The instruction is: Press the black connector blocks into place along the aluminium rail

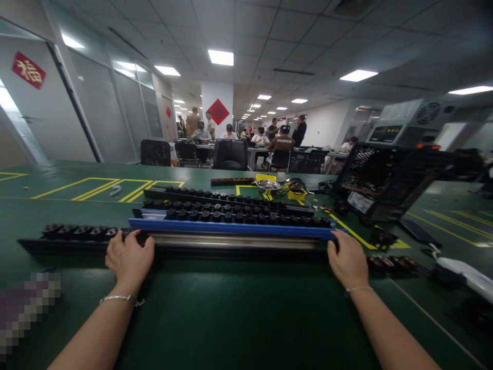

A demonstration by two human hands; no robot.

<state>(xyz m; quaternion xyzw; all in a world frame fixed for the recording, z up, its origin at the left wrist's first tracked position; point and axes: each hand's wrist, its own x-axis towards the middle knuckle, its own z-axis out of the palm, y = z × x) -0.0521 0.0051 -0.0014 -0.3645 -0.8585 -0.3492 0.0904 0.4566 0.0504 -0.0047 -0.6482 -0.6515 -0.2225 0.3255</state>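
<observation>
A long black socket strip (239, 254) lies across the green table in front of me, with a row of black sockets at its left part and a bare metallic channel in its middle. My left hand (130, 257) is closed over the strip beside those sockets, thumb on the near side. Toward the right end, my right hand (348, 261) curls over the strip with bent fingers. Its fingertips are by the end of a blue rail (231, 226) just behind; whether they touch that rail I cannot tell. More sockets (393, 264) show to the right of that hand.
Behind lie more black socket strips (215, 198). A metal dish (268, 184), black cables (295, 186) and yellow pieces are farther back. An open computer case (370, 180) stands at right, near a white device (468, 275). People and chairs (231, 154) are beyond the table.
</observation>
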